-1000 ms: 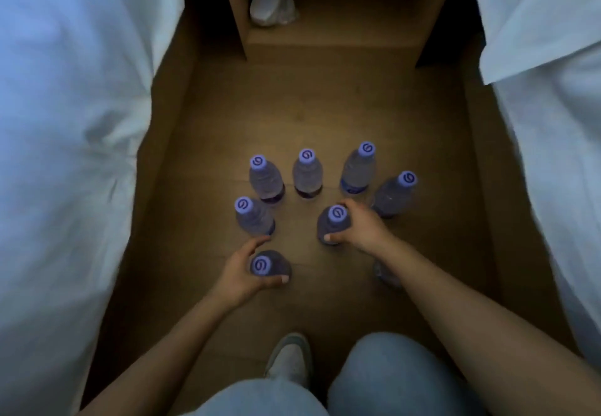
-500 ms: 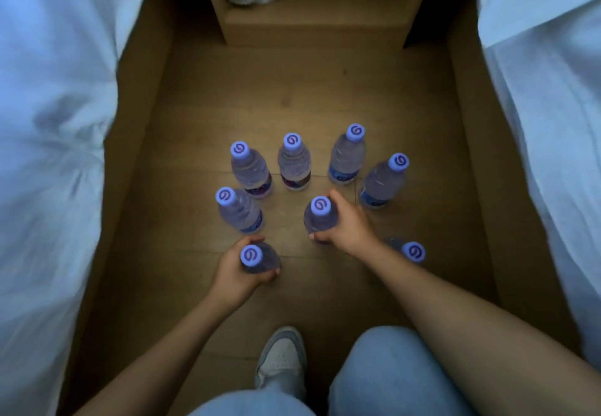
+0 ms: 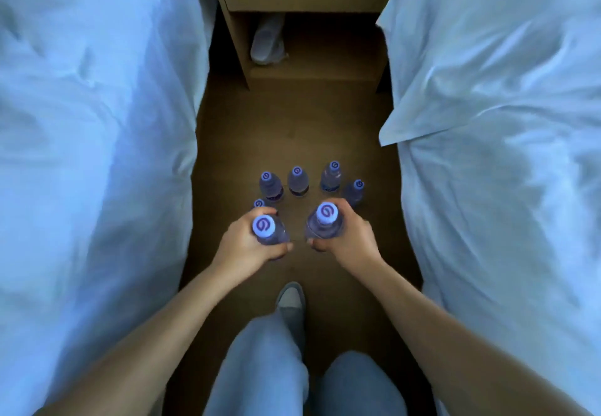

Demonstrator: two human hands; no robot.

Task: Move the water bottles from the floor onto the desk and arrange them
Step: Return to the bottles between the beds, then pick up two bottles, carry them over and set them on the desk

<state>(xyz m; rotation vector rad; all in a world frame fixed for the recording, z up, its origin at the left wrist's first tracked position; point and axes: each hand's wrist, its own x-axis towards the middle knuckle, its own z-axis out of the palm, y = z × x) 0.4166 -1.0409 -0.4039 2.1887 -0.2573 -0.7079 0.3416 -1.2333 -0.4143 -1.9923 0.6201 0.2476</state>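
Head view: clear water bottles with purple caps, left hand [image 3: 242, 246] grip wrapped round one bottle [image 3: 270, 235], right hand [image 3: 344, 236] round another [image 3: 320, 225], both now lifted off the floor [image 3: 292, 129] versus 0.5 s ago, five bottles [image 3: 297, 181] still standing there.

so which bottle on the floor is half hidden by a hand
The floor bottle just beyond the left hand: only its cap shows above the fingers, unlike the four fully visible ones.

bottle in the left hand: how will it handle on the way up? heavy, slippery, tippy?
The bottle looks full, so probably fairly heavy for its size. The left hand wraps its upper body, likely a secure hold, though smooth plastic may slip. Tall and narrow, it could tip if set down carelessly.
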